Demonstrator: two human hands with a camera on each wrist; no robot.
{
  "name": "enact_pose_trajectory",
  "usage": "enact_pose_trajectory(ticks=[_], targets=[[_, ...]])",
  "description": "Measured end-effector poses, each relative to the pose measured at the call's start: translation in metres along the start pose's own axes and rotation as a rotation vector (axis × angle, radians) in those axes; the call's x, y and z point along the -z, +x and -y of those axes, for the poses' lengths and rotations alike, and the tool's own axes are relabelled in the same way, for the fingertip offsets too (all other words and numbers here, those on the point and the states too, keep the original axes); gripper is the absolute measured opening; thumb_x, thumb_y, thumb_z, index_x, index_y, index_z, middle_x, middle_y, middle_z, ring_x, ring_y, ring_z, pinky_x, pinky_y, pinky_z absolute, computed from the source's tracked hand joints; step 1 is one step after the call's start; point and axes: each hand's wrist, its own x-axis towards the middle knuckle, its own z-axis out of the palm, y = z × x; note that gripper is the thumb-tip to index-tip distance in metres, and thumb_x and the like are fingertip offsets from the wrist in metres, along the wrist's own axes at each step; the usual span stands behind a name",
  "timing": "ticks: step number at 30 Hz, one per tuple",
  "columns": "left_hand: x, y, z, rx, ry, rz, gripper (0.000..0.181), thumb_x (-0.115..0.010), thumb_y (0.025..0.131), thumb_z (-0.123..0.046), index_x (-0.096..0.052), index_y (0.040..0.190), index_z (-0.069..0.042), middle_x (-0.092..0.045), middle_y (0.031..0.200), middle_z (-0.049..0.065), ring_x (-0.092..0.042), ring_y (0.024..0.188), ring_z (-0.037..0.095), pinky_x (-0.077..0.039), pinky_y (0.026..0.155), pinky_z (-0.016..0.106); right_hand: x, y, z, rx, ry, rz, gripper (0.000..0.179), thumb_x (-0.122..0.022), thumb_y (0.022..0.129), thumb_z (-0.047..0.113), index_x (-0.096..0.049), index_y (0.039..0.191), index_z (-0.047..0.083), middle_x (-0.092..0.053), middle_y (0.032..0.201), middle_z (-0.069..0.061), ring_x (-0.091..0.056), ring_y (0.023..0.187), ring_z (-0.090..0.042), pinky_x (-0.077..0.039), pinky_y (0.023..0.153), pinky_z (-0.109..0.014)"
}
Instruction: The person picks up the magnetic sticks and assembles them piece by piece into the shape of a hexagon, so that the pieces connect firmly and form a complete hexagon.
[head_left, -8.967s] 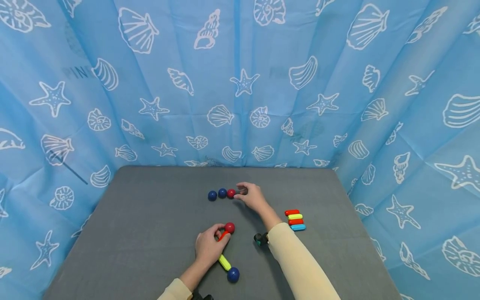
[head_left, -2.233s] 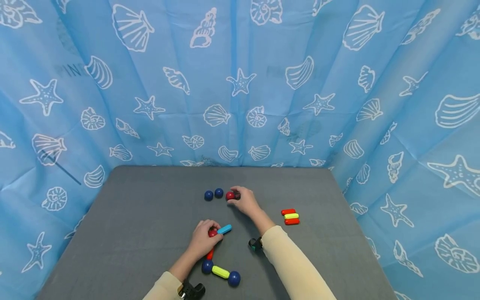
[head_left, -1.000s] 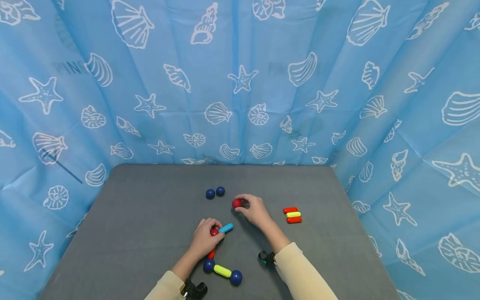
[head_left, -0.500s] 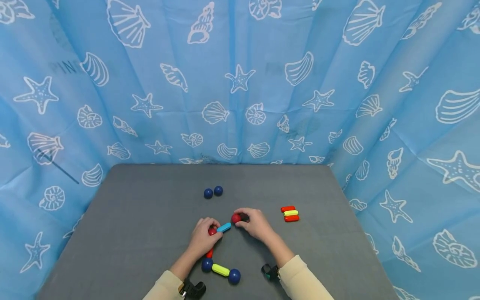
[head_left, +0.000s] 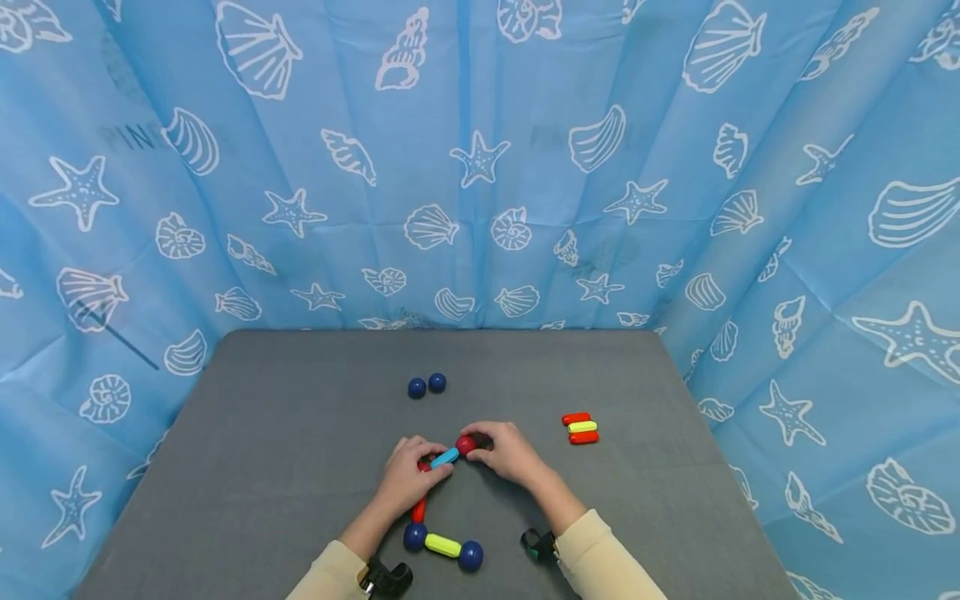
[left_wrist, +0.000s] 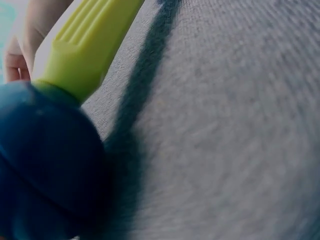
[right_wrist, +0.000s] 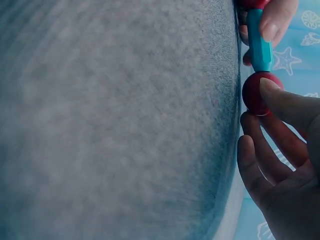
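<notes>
My left hand [head_left: 405, 477] pinches a light blue toy rod [head_left: 445, 457] near its joint with a red ball [head_left: 424, 466], which the fingers partly cover. My right hand [head_left: 512, 454] grips another red ball [head_left: 466, 445] between thumb and fingers, at the rod's far end; ball and rod meet in the right wrist view [right_wrist: 261, 52]. From the left hand's ball a red rod [head_left: 418, 510] runs down to a blue ball [head_left: 415, 537]. A yellow-green rod [head_left: 442, 546] links that to a second blue ball [head_left: 470, 556]. The left wrist view shows a yellow-green rod [left_wrist: 82, 50] and blue ball [left_wrist: 45, 160] close up.
Two loose blue balls [head_left: 427, 385] lie farther back on the grey table [head_left: 300, 400]. To the right, two red rods [head_left: 582, 437] lie with a yellow-green rod [head_left: 582, 427] between them. A blue shell-patterned curtain [head_left: 480, 208] hangs behind the table.
My right hand has brought a red ball from beside the two blue balls toward me, up to the light blue rod's end. Earlier, that rod was taken from the row at right.
</notes>
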Motion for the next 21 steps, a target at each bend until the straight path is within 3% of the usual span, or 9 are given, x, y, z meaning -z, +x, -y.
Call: enact_pose_trajectory(ticks=[5, 11, 21], targets=[[-0.005, -0.001, -0.001, 0.018, 0.020, -0.061, 0.023, -0.080, 0.084, -0.036, -0.077, 0.100, -0.019, -0.060, 0.085, -0.011, -0.045, 0.080, 0.008, -0.037, 0.069, 0.025, 0.001, -0.002, -0.002, 0.014, 0.038, -0.002, 0.034, -0.076, 0.090, 0.014, -0.070, 0.124, 0.013, -0.071, 0.113, -0.003, -0.066, 0.095, -0.017, -0.054, 0.080, -0.029], [-0.012, -0.001, -0.003, 0.041, 0.058, -0.140, 0.021, -0.080, 0.085, -0.032, -0.076, 0.100, -0.017, -0.058, 0.080, -0.009, -0.044, 0.078, 0.008, -0.036, 0.067, 0.024, 0.014, -0.015, -0.007, 0.022, 0.027, -0.088, 0.034, -0.076, 0.090, 0.011, -0.070, 0.124, 0.011, -0.070, 0.119, -0.009, -0.067, 0.101, -0.024, -0.055, 0.084, -0.038], [-0.011, -0.002, -0.006, 0.038, 0.042, -0.141, 0.021, -0.079, 0.086, -0.031, -0.076, 0.101, -0.018, -0.060, 0.082, -0.008, -0.044, 0.078, 0.009, -0.037, 0.068, 0.025, 0.046, -0.049, -0.035, -0.139, 0.006, -0.266, 0.036, -0.078, 0.086, 0.006, -0.072, 0.121, 0.011, -0.071, 0.116, -0.006, -0.067, 0.093, -0.019, -0.056, 0.081, -0.038]])
